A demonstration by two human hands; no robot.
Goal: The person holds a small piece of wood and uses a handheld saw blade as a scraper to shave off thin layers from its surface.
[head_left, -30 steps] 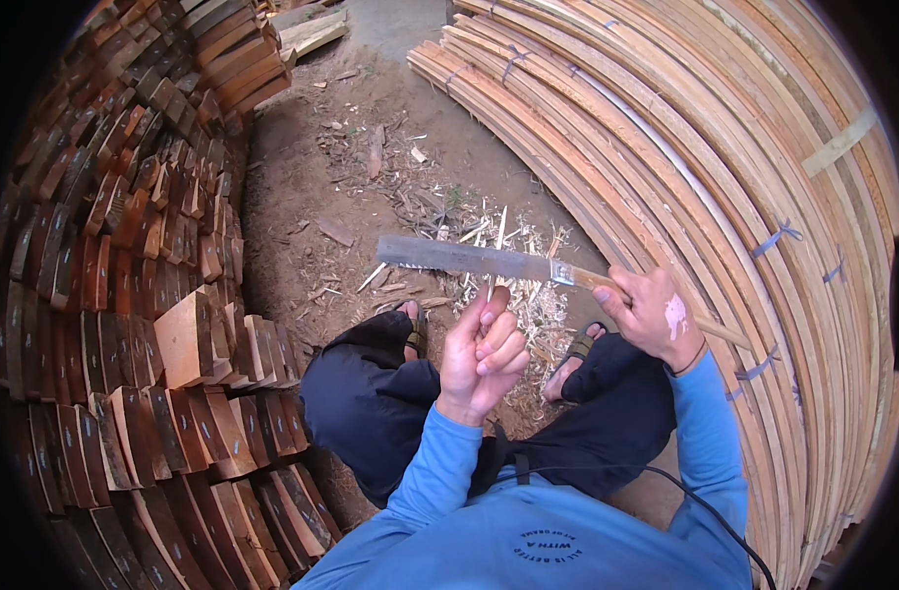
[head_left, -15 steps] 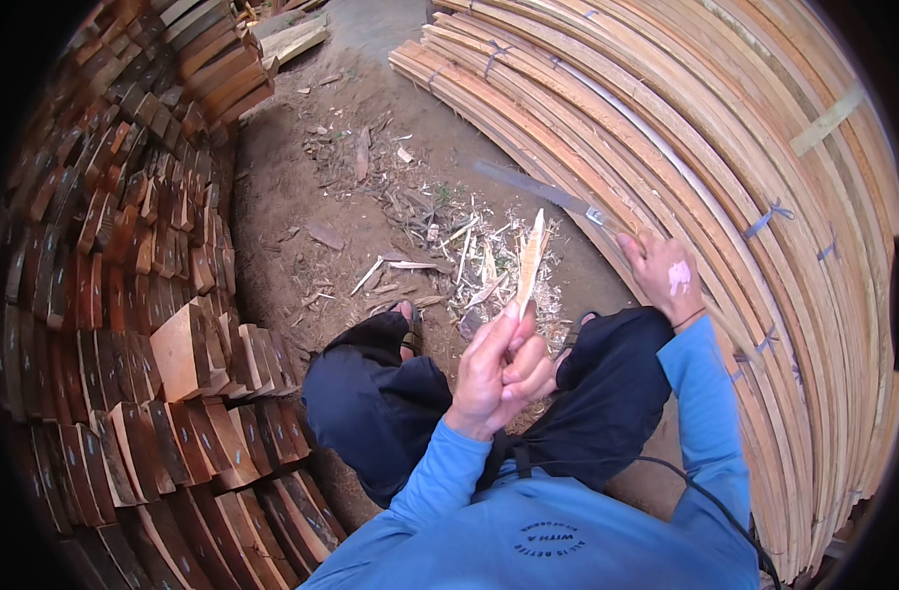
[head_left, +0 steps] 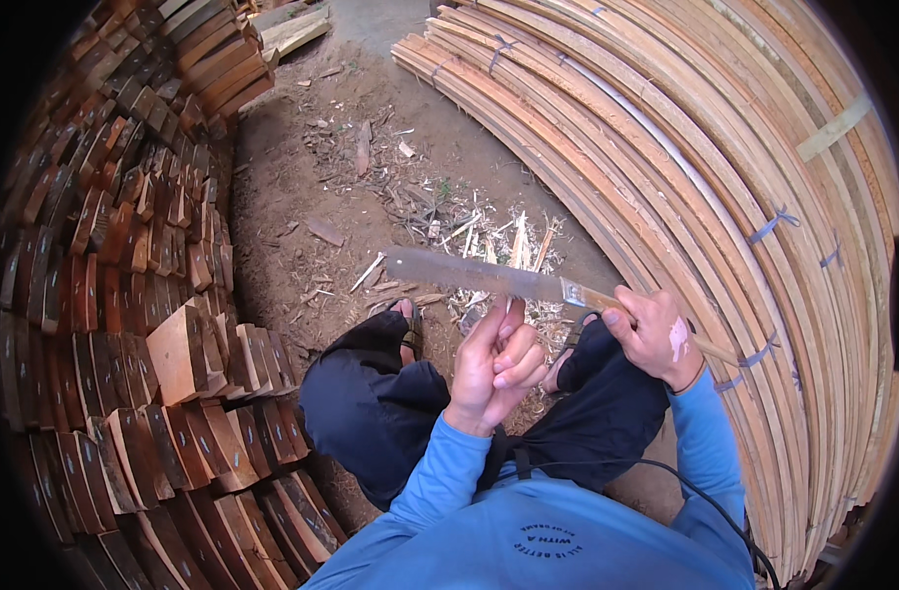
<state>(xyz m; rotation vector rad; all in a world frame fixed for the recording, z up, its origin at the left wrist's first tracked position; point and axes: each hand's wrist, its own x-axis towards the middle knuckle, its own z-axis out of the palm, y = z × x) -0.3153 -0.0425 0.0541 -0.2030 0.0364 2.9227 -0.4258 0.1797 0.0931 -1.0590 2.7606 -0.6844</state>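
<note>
My left hand [head_left: 493,369] is closed, with thumb and fingers pinching the lower end of a pale, split wood strip. The strip's upper part [head_left: 519,239] shows beyond a long flat blade [head_left: 449,269] that crosses over it and hides its middle. I cannot tell whether blade and strip touch. My right hand [head_left: 656,337] is wrapped round the wooden handle [head_left: 595,298] of this long-bladed tool. The blade points left, has a small hole near its tip and joins the handle at a metal collar. Its edge is too unclear to tell saw from machete.
Stacked wood blocks [head_left: 184,344] rise along the left. Long bent wooden strips [head_left: 764,187], tied with blue bands [head_left: 772,225], line the right. Pale shavings [head_left: 469,218] and bark scraps [head_left: 363,149] litter the dirt beyond my feet. A black cable [head_left: 680,472] crosses by my right arm.
The tool in my right hand has swung down and left, from pointing up and away to lying across the wood strip. My left hand has stayed nearly in place.
</note>
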